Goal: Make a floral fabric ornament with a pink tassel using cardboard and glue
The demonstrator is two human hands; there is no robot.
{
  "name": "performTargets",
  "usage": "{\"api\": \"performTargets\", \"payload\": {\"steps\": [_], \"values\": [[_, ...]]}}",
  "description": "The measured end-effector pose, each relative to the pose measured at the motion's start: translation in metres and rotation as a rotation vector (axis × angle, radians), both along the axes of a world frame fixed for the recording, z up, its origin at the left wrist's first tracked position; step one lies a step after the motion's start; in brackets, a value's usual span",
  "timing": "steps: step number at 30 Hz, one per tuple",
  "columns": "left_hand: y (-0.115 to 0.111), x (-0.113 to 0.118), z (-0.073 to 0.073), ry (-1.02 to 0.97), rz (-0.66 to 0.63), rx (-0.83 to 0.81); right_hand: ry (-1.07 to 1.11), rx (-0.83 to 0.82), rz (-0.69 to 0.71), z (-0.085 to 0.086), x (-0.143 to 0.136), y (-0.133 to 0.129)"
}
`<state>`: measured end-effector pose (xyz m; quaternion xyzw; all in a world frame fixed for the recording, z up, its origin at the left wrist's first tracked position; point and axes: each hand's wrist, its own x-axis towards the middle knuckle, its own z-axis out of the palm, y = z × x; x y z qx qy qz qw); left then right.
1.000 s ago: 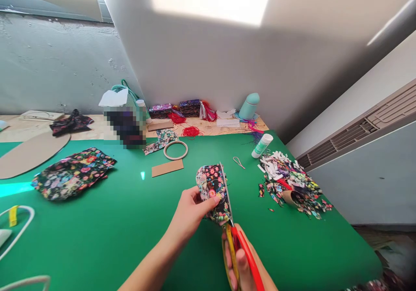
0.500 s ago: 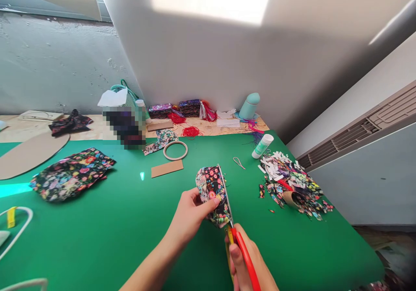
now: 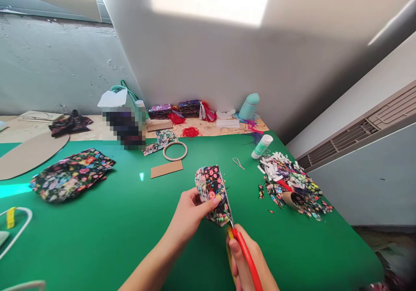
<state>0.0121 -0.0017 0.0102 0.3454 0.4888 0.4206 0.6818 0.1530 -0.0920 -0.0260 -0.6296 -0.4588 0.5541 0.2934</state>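
Note:
My left hand (image 3: pixel 190 215) pinches a piece of black floral fabric (image 3: pixel 211 182), its thumb lying on top and the fingers beneath. White threads show along the fabric's left side. My right hand (image 3: pixel 247 256) is closed around red-handled scissors (image 3: pixel 243 243), which also show some yellow at the grip. Their blades lie along the right edge of the fabric, pointing away from me. Part of the lower blade is hidden by the fabric. Just beyond lie a cardboard strip (image 3: pixel 167 169) and a roll of tape (image 3: pixel 175 151).
Right of my hands is a heap of fabric and paper scraps (image 3: pixel 292 182), with a glue stick (image 3: pixel 261 147) beside it. A larger floral cloth piece (image 3: pixel 73 174) rests on the green mat (image 3: pixel 130 230) at left. Red thread (image 3: pixel 191 132) and a turquoise bottle (image 3: pixel 249 106) are along the back.
The scissor blades have closed together along the fabric's right edge. Both hands stay in nearly the same place.

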Motion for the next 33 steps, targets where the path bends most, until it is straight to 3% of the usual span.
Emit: {"api": "performTargets", "payload": {"steps": [9, 13, 18, 27, 33], "values": [[0.002, -0.003, 0.001, -0.067, 0.024, -0.023, -0.025, -0.079, -0.061, 0.017, -0.005, -0.002], [0.002, -0.004, 0.001, -0.058, 0.061, 0.0, 0.045, -0.063, -0.102, 0.014, -0.003, -0.002], [0.002, -0.005, -0.003, -0.035, 0.095, 0.015, 0.225, 0.035, -0.127, 0.001, -0.001, -0.003], [0.002, -0.006, -0.005, -0.002, 0.155, 0.024, 0.584, 0.118, -0.205, 0.0, 0.005, -0.008], [0.003, -0.003, -0.005, -0.058, 0.146, 0.024, 0.824, 0.096, -0.129, -0.009, 0.015, -0.006]]}}
